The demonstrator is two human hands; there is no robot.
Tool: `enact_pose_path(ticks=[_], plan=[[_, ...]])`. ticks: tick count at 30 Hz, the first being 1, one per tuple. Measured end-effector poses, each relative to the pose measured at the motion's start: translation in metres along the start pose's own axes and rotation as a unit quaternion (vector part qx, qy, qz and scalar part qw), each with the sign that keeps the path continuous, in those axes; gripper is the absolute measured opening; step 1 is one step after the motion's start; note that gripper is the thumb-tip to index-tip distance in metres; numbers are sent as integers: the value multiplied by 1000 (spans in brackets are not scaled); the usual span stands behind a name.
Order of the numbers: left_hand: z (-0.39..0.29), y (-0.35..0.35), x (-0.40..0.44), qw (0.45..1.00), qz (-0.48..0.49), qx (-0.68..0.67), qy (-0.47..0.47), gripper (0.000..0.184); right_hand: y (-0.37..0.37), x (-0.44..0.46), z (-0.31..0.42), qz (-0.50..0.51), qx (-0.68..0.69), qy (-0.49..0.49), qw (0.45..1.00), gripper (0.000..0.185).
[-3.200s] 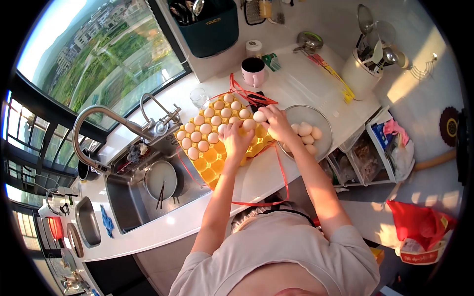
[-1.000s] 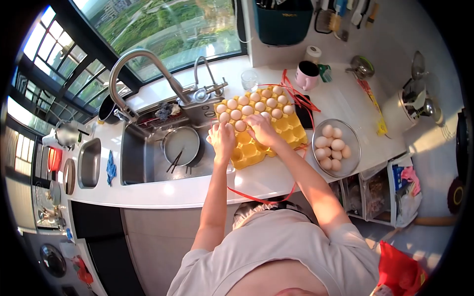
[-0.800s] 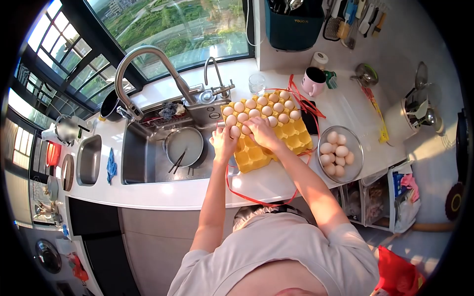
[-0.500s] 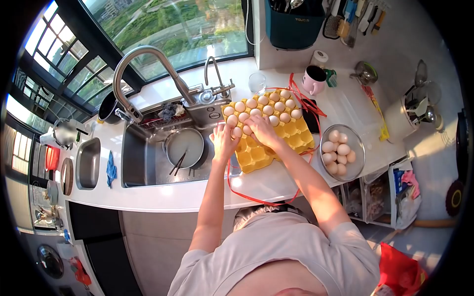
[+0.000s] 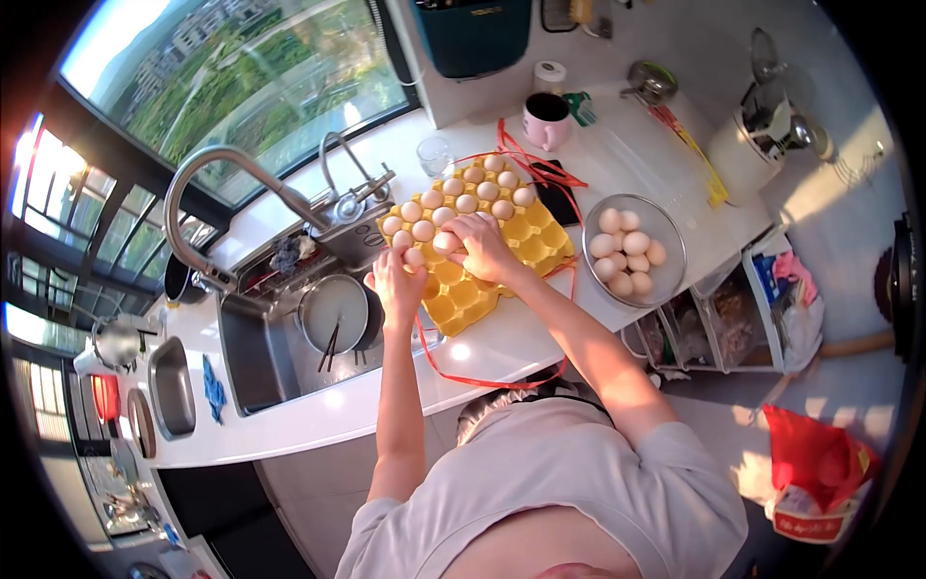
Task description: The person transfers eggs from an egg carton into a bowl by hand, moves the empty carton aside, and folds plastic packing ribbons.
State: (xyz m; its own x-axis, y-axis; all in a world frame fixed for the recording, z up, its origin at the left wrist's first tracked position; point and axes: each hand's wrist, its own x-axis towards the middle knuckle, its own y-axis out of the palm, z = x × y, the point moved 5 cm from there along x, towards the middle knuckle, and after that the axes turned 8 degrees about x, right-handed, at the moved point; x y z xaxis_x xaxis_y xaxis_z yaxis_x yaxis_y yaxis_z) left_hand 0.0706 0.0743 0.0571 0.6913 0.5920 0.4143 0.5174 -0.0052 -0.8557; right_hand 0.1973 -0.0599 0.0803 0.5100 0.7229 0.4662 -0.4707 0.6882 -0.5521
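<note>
A yellow egg tray (image 5: 540, 237) lies at an angle on the counter beside the sink, with eggs (image 5: 466, 204) filling its far rows and bare cups in the near rows. My right hand (image 5: 482, 248) reaches over the tray, its fingers closed around an egg (image 5: 446, 242). At the tray's left edge, my left hand (image 5: 396, 286) has its thumb and fingers about another egg (image 5: 414, 258), which appears to sit in its cup. To the right, a clear bowl (image 5: 672, 274) holds several loose eggs. Red ribbon (image 5: 463, 379) loops around the tray's near side.
Left of the tray, the sink (image 5: 253, 362) contains a pot (image 5: 333, 311) of cloudy liquid with chopsticks. A tall faucet (image 5: 227, 154) arches above. Behind the tray stand a glass (image 5: 435, 154) and a pink mug (image 5: 547, 124); a dark phone (image 5: 557, 193) lies at its right.
The view has turned and shifted, so the counter appears further left and tilted. Both hands remain at the tray's left side; the right hand now has an egg visible at its fingertips.
</note>
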Motion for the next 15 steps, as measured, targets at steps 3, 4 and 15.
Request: enact_pose_path(ticks=[3,4,15], plan=[[-26,-6,5,993,5,-117,-20,40,-38,-14,9,-48,20,23,998,46],[-44,-12,6,985,8,-172,-10,40,-55,-22,13,-78,19,25,996,46],[-261,26,-31,902,148,-370,167,41,-240,-165,-13,-241,-97,209,943,39]])
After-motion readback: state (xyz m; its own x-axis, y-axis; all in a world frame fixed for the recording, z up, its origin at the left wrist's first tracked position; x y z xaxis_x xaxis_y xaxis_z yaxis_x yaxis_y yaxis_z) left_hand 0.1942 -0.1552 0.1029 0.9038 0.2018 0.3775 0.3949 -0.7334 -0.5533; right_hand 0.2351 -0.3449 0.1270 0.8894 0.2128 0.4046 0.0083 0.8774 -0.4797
